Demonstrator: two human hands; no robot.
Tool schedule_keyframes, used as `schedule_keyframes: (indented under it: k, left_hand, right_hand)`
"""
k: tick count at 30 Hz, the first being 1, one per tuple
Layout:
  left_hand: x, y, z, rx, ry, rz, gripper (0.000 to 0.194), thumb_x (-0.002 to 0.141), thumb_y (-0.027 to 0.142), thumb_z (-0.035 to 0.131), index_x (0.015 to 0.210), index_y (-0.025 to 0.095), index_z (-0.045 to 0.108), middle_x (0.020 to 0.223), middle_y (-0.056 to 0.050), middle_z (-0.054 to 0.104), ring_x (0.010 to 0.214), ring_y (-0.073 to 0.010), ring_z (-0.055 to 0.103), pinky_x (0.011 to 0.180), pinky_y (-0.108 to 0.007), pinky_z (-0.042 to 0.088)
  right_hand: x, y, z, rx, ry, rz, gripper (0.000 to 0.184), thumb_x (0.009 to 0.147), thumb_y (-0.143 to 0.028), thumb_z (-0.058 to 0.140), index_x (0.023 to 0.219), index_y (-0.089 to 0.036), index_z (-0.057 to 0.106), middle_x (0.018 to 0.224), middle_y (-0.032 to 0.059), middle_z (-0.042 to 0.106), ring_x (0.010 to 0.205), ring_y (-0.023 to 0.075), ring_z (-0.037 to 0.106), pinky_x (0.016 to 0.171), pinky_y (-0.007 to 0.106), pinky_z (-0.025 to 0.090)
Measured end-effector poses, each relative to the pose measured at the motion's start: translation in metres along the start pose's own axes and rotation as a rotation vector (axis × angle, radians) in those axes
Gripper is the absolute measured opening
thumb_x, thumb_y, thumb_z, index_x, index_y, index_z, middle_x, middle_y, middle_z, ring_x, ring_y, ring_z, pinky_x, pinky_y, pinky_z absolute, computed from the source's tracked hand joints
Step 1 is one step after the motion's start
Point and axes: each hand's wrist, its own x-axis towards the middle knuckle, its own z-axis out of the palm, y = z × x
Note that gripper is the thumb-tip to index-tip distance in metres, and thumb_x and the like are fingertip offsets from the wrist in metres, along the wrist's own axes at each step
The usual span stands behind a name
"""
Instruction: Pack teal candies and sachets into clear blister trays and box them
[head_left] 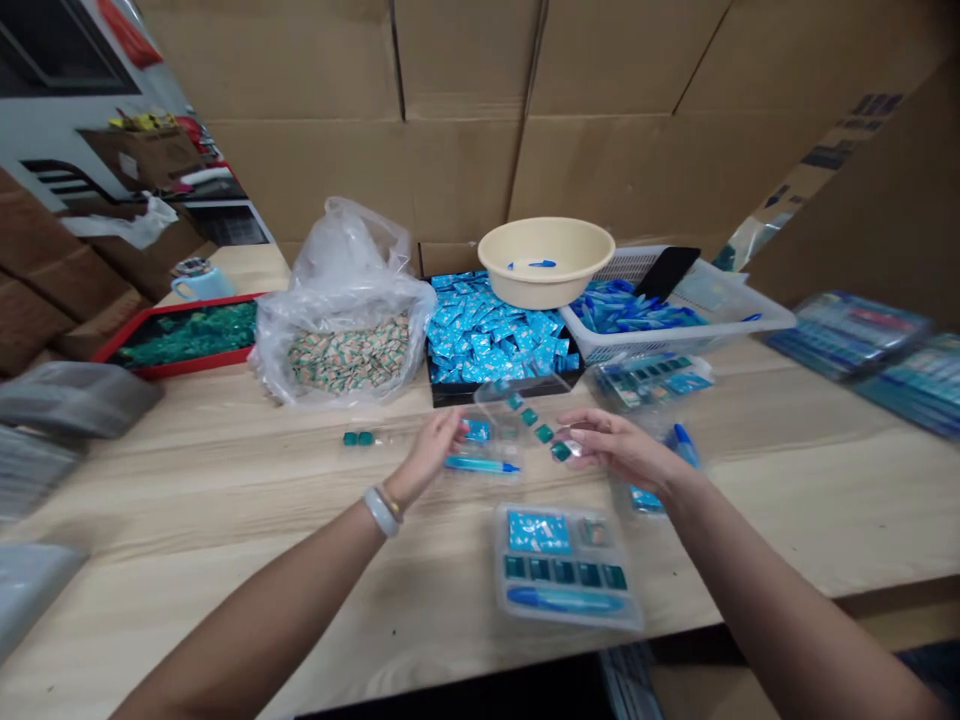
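My right hand [611, 445] pinches the lower end of a slanted row of green squares [544, 432], which seems to lie in or over clear plastic. My left hand [427, 455] has its fingers drawn together at a clear compartment box holding a blue packet [477, 430] and a blue pen [482, 465]; blur hides what they grip. Two more green squares [358, 438] lie left of that hand. Nearer me sits a filled clear box [637, 600] with a blue packet, a row of green squares and a blue pen.
Along the back stand a red tray [112, 345] of green pieces, a plastic bag [274, 345] of small packets, a black box [444, 395] of blue packets, a cream basin [546, 285] and a white basket [739, 310] of blue pens. Stacked cases [847, 335] stand right.
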Motion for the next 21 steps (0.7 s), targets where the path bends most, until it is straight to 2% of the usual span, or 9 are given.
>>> schedule_keyframes:
  k: [2, 3, 4, 6, 9, 11, 13, 16, 21]
  left_hand:
    - [0.003, 0.000, -0.015, -0.153, -0.019, -0.167, 0.040, 0.082, 0.043, 0.034, 0.103, 0.012, 0.048, 0.073, -0.005, 0.059, 0.058, -0.0117, 0.056, 0.052, -0.023, 0.044]
    - [0.003, -0.001, -0.020, -0.136, -0.038, -0.215, 0.039, 0.079, 0.042, 0.041, 0.101, 0.011, 0.049, 0.064, -0.002, 0.057, 0.051, -0.0111, 0.053, 0.048, -0.022, 0.042]
    - [0.003, -0.004, -0.022, -0.066, -0.039, -0.252, 0.037, 0.075, 0.040, 0.047, 0.097, 0.011, 0.052, 0.057, -0.001, 0.054, 0.046, -0.0110, 0.051, 0.046, -0.022, 0.040]
    - [0.001, -0.010, -0.020, 0.151, 0.005, -0.295, 0.031, 0.072, 0.036, 0.052, 0.089, 0.010, 0.055, 0.051, 0.000, 0.053, 0.046, -0.0131, 0.052, 0.048, -0.023, 0.040]
    - [-0.004, -0.016, -0.014, 0.437, 0.066, -0.337, 0.030, 0.069, 0.038, 0.055, 0.084, 0.012, 0.056, 0.066, -0.009, 0.061, 0.069, -0.0215, 0.060, 0.062, -0.028, 0.043]
    - [-0.006, -0.018, -0.012, 0.515, 0.034, -0.381, 0.031, 0.066, 0.041, 0.058, 0.079, 0.013, 0.058, 0.076, -0.014, 0.062, 0.081, -0.0262, 0.059, 0.069, -0.032, 0.042]
    - [-0.009, -0.019, -0.014, 0.505, -0.034, -0.425, 0.028, 0.064, 0.041, 0.059, 0.072, 0.014, 0.058, 0.077, -0.014, 0.062, 0.083, -0.0273, 0.058, 0.071, -0.033, 0.041]
    - [-0.014, -0.018, -0.016, 0.432, -0.019, -0.358, 0.025, 0.066, 0.037, 0.059, 0.077, 0.015, 0.059, 0.084, -0.012, 0.061, 0.088, -0.0252, 0.056, 0.075, -0.032, 0.041]
    - [-0.016, -0.014, -0.010, 0.254, 0.212, -0.140, 0.034, 0.065, 0.027, 0.061, 0.096, 0.014, 0.054, 0.095, -0.011, 0.055, 0.095, -0.0231, 0.049, 0.085, -0.035, 0.037]
  right_hand:
    - [0.016, -0.001, 0.011, -0.002, -0.144, 0.114, 0.039, 0.062, -0.030, 0.067, 0.096, -0.019, 0.051, 0.088, 0.0056, 0.064, 0.064, 0.0142, 0.062, 0.059, 0.029, 0.052]
    - [0.025, 0.000, 0.017, -0.013, -0.162, 0.166, 0.038, 0.062, -0.028, 0.067, 0.095, -0.018, 0.051, 0.083, 0.0046, 0.065, 0.060, 0.0136, 0.062, 0.055, 0.028, 0.052]
    - [0.035, 0.003, 0.024, -0.046, -0.121, 0.206, 0.036, 0.061, -0.027, 0.067, 0.092, -0.018, 0.050, 0.075, 0.0033, 0.065, 0.056, 0.0130, 0.061, 0.052, 0.026, 0.051]
    - [0.052, 0.013, 0.036, -0.155, 0.079, 0.247, 0.029, 0.063, -0.025, 0.066, 0.084, -0.016, 0.049, 0.057, -0.0005, 0.060, 0.046, 0.0113, 0.057, 0.045, 0.023, 0.049]
    - [0.068, 0.032, 0.049, -0.323, 0.335, 0.230, 0.023, 0.063, -0.023, 0.066, 0.076, -0.015, 0.048, 0.038, -0.0067, 0.046, 0.034, 0.0077, 0.047, 0.034, 0.018, 0.041]
    - [0.071, 0.043, 0.052, -0.371, 0.372, 0.222, 0.022, 0.063, -0.023, 0.067, 0.074, -0.016, 0.050, 0.037, -0.0079, 0.043, 0.032, 0.0065, 0.042, 0.030, 0.016, 0.035]
    - [0.071, 0.050, 0.054, -0.401, 0.377, 0.216, 0.019, 0.063, -0.024, 0.066, 0.072, -0.016, 0.051, 0.038, -0.0070, 0.044, 0.033, 0.0066, 0.042, 0.029, 0.016, 0.032]
    - [0.068, 0.053, 0.055, -0.420, 0.371, 0.196, 0.012, 0.066, -0.024, 0.062, 0.067, -0.015, 0.054, 0.041, -0.0056, 0.045, 0.035, 0.0071, 0.043, 0.030, 0.016, 0.031]
    - [0.061, 0.048, 0.056, -0.368, 0.366, 0.153, 0.009, 0.072, -0.024, 0.055, 0.073, -0.015, 0.057, 0.042, -0.0064, 0.043, 0.037, 0.0057, 0.039, 0.034, 0.016, 0.029]
